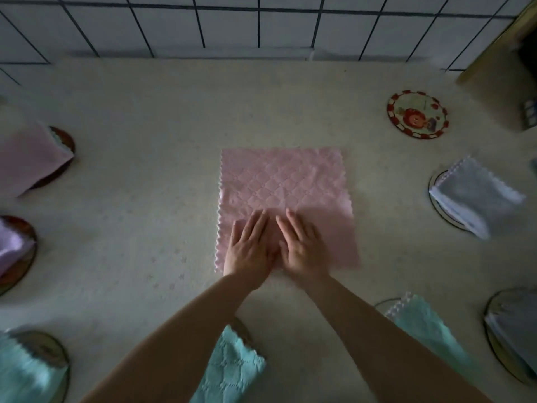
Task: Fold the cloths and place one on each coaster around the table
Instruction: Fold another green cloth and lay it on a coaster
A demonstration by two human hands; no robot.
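Observation:
A pink quilted cloth [283, 181] lies spread flat in the middle of the table. My left hand [250, 245] and my right hand [300, 242] rest side by side on its near half, fingers straight and palms down. A round coaster with a red rim and a cartoon picture [417, 114] sits bare at the far right. Folded cloths lie on other coasters: grey [476, 193] at the right, teal [427, 321] at the near right, teal [229, 370] under my arms, pink [29, 158] at the left.
More covered coasters ring the table: a lilac cloth [11, 245] at the left, a teal one [26, 370] at the near left, a grey one [514, 324] at the near right. A tiled wall [232, 24] runs behind. A brown box [502, 68] stands at the far right corner.

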